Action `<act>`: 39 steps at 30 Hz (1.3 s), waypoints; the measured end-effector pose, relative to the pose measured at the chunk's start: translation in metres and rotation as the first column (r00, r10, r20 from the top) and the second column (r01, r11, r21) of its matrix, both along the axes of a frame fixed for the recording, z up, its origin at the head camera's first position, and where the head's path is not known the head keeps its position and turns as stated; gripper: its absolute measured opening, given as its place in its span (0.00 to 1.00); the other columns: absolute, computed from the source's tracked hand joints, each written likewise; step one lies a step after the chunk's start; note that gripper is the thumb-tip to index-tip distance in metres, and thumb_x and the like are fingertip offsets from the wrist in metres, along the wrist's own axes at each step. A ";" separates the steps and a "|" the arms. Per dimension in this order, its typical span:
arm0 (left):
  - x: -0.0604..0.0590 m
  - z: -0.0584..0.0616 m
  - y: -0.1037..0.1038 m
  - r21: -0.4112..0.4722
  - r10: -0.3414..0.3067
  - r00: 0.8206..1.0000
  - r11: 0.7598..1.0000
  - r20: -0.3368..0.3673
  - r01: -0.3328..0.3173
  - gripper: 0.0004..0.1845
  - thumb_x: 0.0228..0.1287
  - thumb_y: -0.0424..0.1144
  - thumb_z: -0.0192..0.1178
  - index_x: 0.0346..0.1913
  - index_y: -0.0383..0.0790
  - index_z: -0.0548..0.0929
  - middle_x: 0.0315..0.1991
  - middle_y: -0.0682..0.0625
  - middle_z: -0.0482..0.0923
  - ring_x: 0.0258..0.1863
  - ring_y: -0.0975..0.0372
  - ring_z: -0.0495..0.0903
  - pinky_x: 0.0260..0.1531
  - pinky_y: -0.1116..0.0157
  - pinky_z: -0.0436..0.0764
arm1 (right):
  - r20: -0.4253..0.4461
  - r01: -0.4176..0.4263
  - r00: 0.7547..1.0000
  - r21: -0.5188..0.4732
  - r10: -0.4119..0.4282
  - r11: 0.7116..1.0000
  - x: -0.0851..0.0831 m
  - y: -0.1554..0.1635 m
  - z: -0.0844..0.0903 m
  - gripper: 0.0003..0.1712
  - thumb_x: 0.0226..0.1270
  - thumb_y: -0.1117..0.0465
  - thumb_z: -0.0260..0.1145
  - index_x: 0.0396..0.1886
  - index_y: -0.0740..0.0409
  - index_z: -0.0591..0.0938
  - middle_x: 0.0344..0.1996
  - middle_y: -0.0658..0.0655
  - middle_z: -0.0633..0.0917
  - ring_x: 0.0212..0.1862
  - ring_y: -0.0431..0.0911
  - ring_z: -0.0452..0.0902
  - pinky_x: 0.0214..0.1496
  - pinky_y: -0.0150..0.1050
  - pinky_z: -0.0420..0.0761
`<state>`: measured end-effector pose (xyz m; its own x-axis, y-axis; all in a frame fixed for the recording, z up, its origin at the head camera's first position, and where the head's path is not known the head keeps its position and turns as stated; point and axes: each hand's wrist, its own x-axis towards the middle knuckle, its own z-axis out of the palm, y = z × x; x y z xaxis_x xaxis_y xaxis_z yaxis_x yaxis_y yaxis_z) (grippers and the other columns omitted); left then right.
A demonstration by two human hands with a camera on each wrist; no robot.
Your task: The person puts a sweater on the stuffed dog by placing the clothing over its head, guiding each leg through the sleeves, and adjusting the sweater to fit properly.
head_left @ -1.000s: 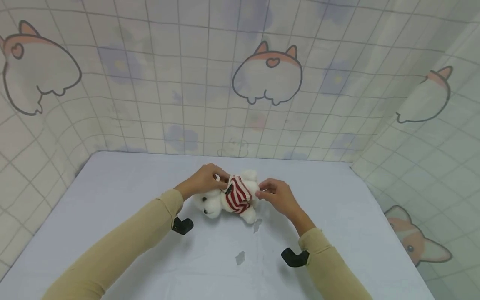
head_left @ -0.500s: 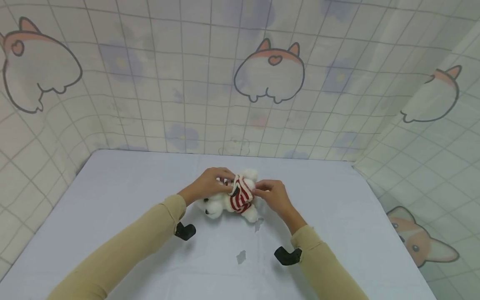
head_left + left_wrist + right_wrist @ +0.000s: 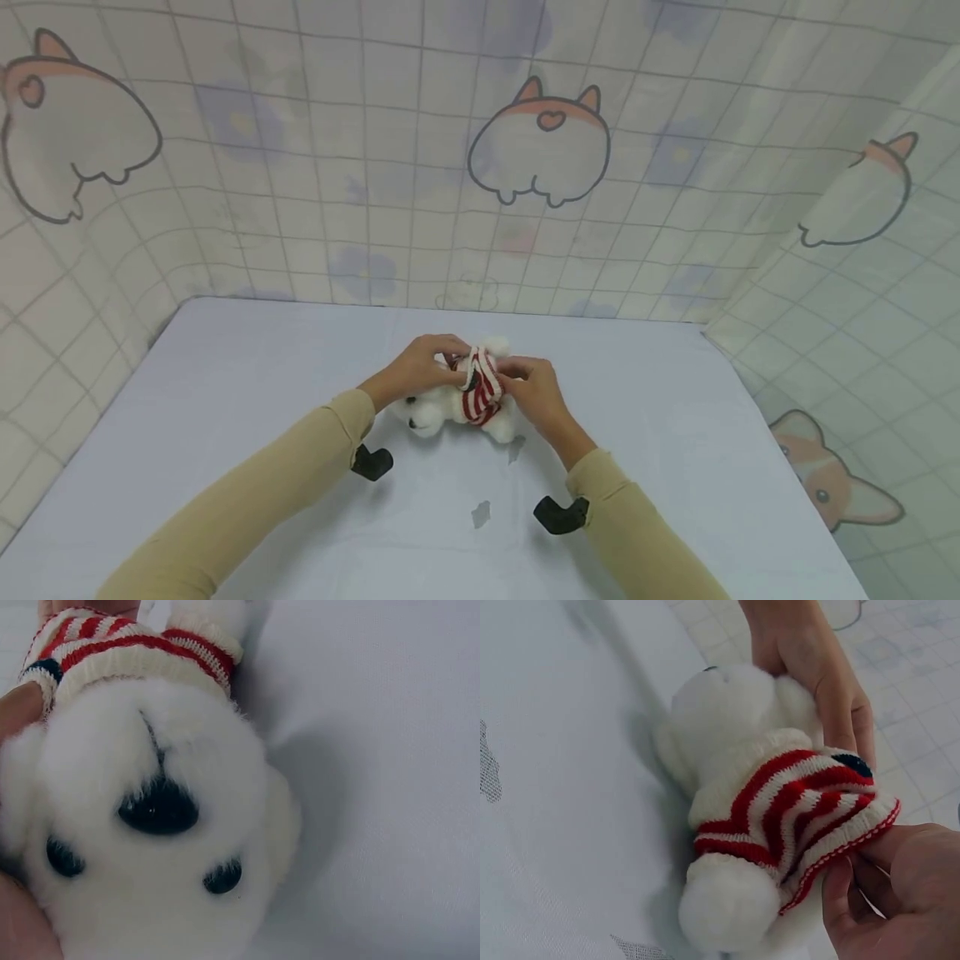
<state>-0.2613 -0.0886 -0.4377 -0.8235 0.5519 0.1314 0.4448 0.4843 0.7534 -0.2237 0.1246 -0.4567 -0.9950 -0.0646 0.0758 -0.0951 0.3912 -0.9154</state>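
Observation:
A white plush toy dog [image 3: 426,415] lies on the table in the head view, its head to the left. It wears a knitted sweater [image 3: 802,799] with red and white stripes and a navy patch. My left hand [image 3: 422,365] grips the sweater by the navy patch, near the toy's neck and arm; the left fingertips are partly hidden. At the toy's lower end, my right hand [image 3: 900,892] pinches the sweater's red-edged hem between thumb and fingers, lifting it off the fur. In the left wrist view the toy's black nose [image 3: 159,808] and eyes fill the middle.
The table [image 3: 637,417] has a white cover with grey patches [image 3: 481,514] in front of the toy. Gridded curtains [image 3: 375,167] with cartoon corgis stand behind and on both sides. A black wrist camera [image 3: 561,515] sits at my right cuff, another [image 3: 372,462] at my left.
My right hand has moved left, from the toy's leg onto the sweater hem. My left hand has shifted slightly right along the sweater, which is now more bunched.

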 end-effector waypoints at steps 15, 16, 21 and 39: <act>0.001 -0.001 -0.001 -0.001 -0.007 0.998 1.000 0.059 0.008 0.24 0.59 0.39 0.67 0.60 0.46 0.78 0.56 0.47 0.79 0.59 0.54 0.74 0.61 0.47 0.72 | 0.052 -0.124 0.989 -0.211 0.138 0.970 0.002 -0.003 0.003 0.15 0.67 0.68 0.62 0.53 0.65 0.82 0.52 0.63 0.83 0.54 0.42 0.78 0.47 0.27 0.79; 0.000 -0.002 -0.001 -0.002 -0.013 0.998 1.000 0.064 0.013 0.24 0.60 0.39 0.67 0.60 0.45 0.78 0.57 0.46 0.78 0.60 0.53 0.73 0.62 0.47 0.71 | 0.060 -0.099 0.992 -0.202 0.113 0.974 0.000 -0.005 0.002 0.14 0.67 0.68 0.62 0.51 0.65 0.83 0.51 0.63 0.84 0.53 0.43 0.78 0.46 0.27 0.79; -0.003 -0.003 -0.001 -0.004 -0.044 0.997 0.999 0.068 0.044 0.25 0.61 0.40 0.66 0.62 0.43 0.76 0.57 0.45 0.77 0.60 0.53 0.72 0.63 0.47 0.70 | 0.095 0.039 0.995 -0.165 -0.023 0.986 -0.006 -0.013 -0.003 0.10 0.62 0.66 0.67 0.43 0.62 0.86 0.43 0.59 0.87 0.47 0.43 0.80 0.46 0.31 0.80; -0.009 -0.008 0.012 -0.092 0.014 1.000 0.996 -0.007 -0.015 0.20 0.56 0.43 0.66 0.51 0.45 0.76 0.47 0.50 0.78 0.42 0.59 0.76 0.43 0.61 0.77 | 0.160 -0.107 0.971 -0.367 0.176 0.924 -0.001 -0.002 -0.005 0.20 0.75 0.59 0.53 0.58 0.67 0.77 0.57 0.60 0.80 0.55 0.41 0.76 0.54 0.32 0.78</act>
<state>-0.2706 -0.0769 -0.4452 -0.8307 0.5500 0.0861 0.4421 0.5578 0.7024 -0.2250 0.1225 -0.4617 -0.9757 -0.2088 -0.0661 0.0602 0.0345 -0.9976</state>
